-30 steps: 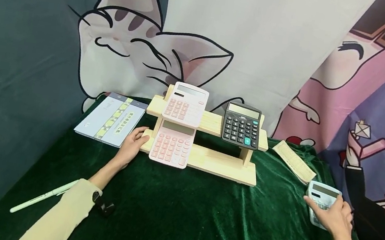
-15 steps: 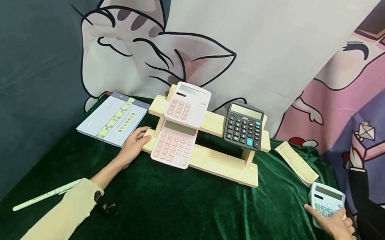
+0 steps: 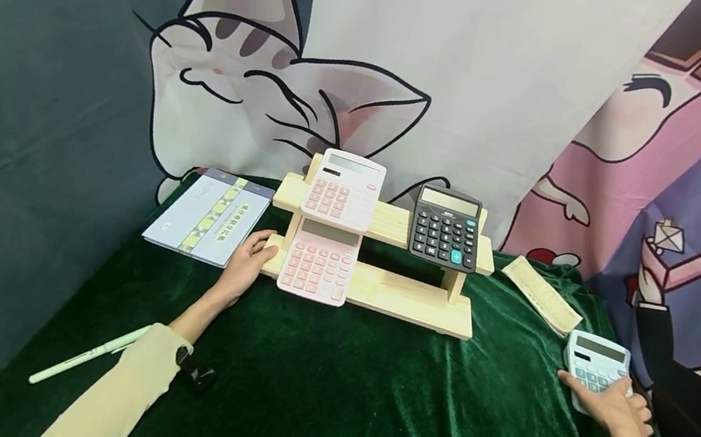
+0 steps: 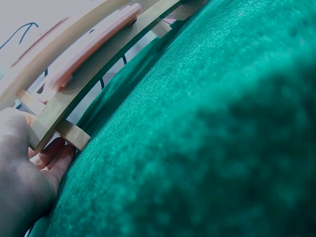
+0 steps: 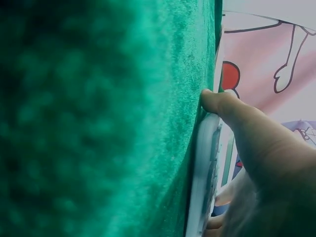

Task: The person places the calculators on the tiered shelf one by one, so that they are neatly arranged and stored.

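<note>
At the left end of the two-tier wooden rack (image 3: pixel 409 299), my left hand (image 3: pixel 241 266) grips the lower board, thumb above and fingers beneath in the left wrist view. On the rack, a white calculator with pink keys (image 3: pixel 342 191) leans on the upper tier. Below it is a pink calculator (image 3: pixel 317 262), and a black calculator (image 3: pixel 445 229) leans to the right. My right hand (image 3: pixel 617 409) holds a light blue calculator (image 3: pixel 598 354) by its sides on the cloth at far right. The hand covers its lower part; the thumb (image 5: pixel 217 101) is at one edge.
A pale blue notebook (image 3: pixel 204 215) with a patterned band lies left of the rack, and a pale green pen (image 3: pixel 88 357) near the left sleeve. A narrow cream booklet (image 3: pixel 541 296) lies between rack and blue calculator. Green velvet cloth (image 3: pixel 364 402) covers the table; printed curtains hang behind.
My right hand has slid down toward the lower part of the light blue calculator, uncovering more of its keys. The left hand stays on the rack, and the view has shifted slightly.
</note>
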Demonstrator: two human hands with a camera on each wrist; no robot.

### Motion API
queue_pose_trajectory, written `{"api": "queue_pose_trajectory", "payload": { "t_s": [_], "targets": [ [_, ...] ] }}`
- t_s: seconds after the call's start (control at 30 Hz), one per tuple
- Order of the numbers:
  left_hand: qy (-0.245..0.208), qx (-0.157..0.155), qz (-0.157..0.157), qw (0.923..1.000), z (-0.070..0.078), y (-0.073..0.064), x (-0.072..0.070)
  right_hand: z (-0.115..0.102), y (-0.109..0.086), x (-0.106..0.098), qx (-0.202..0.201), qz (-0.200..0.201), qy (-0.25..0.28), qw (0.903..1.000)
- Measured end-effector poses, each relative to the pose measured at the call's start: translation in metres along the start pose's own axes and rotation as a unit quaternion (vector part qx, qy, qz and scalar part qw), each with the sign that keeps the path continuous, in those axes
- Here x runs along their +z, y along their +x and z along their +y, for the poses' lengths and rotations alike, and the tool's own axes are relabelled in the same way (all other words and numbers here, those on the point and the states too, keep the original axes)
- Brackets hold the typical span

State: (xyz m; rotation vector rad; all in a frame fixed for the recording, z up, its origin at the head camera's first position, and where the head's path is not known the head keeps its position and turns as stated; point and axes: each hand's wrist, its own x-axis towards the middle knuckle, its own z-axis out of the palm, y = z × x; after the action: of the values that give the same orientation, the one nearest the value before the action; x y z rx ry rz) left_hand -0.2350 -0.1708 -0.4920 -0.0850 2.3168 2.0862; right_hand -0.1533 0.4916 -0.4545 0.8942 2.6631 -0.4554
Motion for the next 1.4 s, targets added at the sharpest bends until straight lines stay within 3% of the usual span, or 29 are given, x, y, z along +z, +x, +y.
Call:
{"api": "queue_pose_trajectory", "payload": {
  "t_s": [0.33,0.67,0.93,1.4],
  "targets": [
    [-0.012,-0.003,-0.006,0.9999,0.002,-0.001,0.001,0.007,-0.004,-0.003,-0.019,0.062,0.007,0.9979],
    [-0.004,-0.011,-0.016,0.9998,0.028,-0.019,-0.002,0.003,-0.023,-0.007,-0.109,0.143,-0.006,0.9837],
    [-0.007,-0.006,-0.009,0.9999,0.003,-0.002,-0.001,-0.020,-0.047,-0.003,-0.180,0.173,-0.006,0.9684],
    [-0.016,0.002,-0.005,0.9998,0.001,0.000,-0.001,-0.077,-0.089,0.016,-0.283,0.185,-0.021,0.9408]
  ]
}}
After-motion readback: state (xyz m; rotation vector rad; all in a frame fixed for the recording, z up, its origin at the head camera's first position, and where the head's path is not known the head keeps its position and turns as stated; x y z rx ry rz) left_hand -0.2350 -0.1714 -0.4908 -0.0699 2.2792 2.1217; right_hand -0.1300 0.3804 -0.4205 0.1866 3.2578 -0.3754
